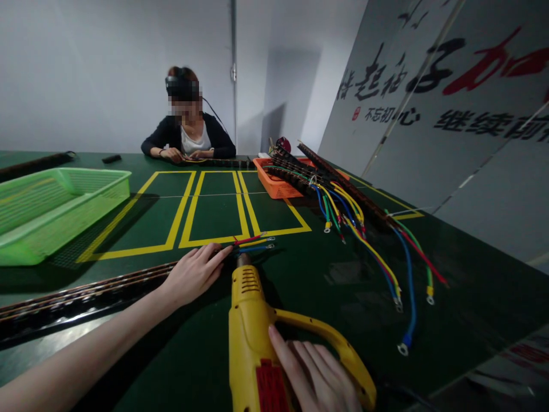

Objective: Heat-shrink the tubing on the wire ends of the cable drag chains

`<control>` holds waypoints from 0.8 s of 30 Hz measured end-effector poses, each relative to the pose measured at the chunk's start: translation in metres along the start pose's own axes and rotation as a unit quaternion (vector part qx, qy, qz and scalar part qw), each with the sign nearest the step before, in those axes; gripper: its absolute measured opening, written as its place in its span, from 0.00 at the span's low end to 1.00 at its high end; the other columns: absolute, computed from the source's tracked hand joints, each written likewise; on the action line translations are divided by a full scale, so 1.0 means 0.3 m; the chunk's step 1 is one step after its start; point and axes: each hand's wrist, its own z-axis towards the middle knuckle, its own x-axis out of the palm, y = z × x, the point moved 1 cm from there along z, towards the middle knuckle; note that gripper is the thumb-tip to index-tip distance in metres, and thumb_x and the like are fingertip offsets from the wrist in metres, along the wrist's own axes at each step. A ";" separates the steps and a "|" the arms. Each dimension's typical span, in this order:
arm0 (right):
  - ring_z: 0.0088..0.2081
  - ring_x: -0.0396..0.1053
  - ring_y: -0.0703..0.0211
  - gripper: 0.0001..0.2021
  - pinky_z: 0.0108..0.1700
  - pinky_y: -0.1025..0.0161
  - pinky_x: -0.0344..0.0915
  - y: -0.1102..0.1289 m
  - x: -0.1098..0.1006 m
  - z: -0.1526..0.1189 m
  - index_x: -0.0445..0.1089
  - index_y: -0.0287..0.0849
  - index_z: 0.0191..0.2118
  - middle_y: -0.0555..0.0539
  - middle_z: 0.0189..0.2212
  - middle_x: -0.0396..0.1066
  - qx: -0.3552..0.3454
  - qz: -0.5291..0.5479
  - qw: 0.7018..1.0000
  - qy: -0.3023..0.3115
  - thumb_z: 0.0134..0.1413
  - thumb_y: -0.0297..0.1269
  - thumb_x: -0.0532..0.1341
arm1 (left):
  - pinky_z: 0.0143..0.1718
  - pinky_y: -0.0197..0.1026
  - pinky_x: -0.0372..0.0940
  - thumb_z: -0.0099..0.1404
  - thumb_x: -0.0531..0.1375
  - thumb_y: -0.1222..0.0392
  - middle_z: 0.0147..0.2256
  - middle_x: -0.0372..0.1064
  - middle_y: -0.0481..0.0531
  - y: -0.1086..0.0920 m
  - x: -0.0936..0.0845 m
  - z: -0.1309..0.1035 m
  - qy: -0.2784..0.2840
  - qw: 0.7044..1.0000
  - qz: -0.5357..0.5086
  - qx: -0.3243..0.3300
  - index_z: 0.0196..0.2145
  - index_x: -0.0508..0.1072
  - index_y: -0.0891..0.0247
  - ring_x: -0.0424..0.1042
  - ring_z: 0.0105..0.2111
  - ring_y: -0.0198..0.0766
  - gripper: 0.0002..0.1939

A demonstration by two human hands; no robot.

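Observation:
A yellow heat gun (249, 326) with a red patch on its body lies in front of me, its nozzle pointing away toward the cable's end. My right hand (317, 372) is on the gun, fingers along its body inside the looped handle. My left hand (193, 272) reaches over the end of a long dark cable bundle (98, 292), with fingertips closed at its black tip. Red, yellow and blue wires (253, 245) with ring terminals stick out just past those fingers. The nozzle is close beside the wires' base; whether it touches is hidden.
A light green basket (64, 223) stands at the left. An orange basket (278, 186) carries several dark cable bundles, their coloured wires (373, 252) hanging toward me on the right. Yellow tape (171, 234) marks the green table (343, 337). A person (189, 126) works across the table.

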 end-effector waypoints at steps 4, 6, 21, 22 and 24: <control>0.37 0.74 0.60 0.27 0.44 0.61 0.62 0.026 0.035 -0.015 0.55 0.42 0.64 0.49 0.36 0.77 0.036 0.019 0.998 -0.055 0.68 0.34 0.32 | 0.46 0.47 0.68 0.70 0.49 0.59 0.49 0.65 0.58 0.051 -0.001 -0.017 -0.010 1.000 -0.012 0.021 0.59 0.61 0.62 0.69 0.44 0.43 0.21; 0.36 0.73 0.59 0.26 0.45 0.59 0.59 0.045 0.061 -0.021 0.54 0.45 0.65 0.49 0.35 0.76 0.072 0.037 0.992 -0.099 0.68 0.34 0.33 | 0.47 0.47 0.68 0.70 0.50 0.59 0.49 0.65 0.58 0.075 0.000 -0.028 -0.013 0.999 -0.014 0.039 0.60 0.61 0.60 0.69 0.45 0.43 0.21; 0.30 0.71 0.63 0.27 0.38 0.64 0.59 0.041 -0.001 0.067 0.64 0.42 0.57 0.52 0.30 0.74 0.010 0.024 0.999 -0.046 0.68 0.35 0.32 | 0.45 0.47 0.70 0.69 0.49 0.60 0.48 0.67 0.58 0.084 0.000 -0.038 -0.041 0.998 -0.017 0.033 0.56 0.66 0.60 0.71 0.44 0.43 0.19; 0.29 0.71 0.63 0.28 0.37 0.63 0.60 0.036 -0.004 0.069 0.63 0.42 0.57 0.52 0.30 0.74 0.008 0.032 0.999 -0.041 0.68 0.37 0.31 | 0.46 0.47 0.70 0.69 0.49 0.60 0.49 0.66 0.58 0.082 0.000 -0.040 -0.039 0.999 -0.020 0.031 0.56 0.65 0.60 0.71 0.45 0.43 0.19; 0.30 0.72 0.63 0.29 0.36 0.63 0.61 0.030 -0.002 0.066 0.62 0.42 0.58 0.51 0.31 0.74 0.007 0.045 0.999 -0.030 0.68 0.40 0.30 | 0.47 0.48 0.69 0.69 0.49 0.60 0.52 0.64 0.60 0.079 0.002 -0.043 -0.035 0.999 -0.023 0.029 0.57 0.65 0.61 0.70 0.47 0.44 0.19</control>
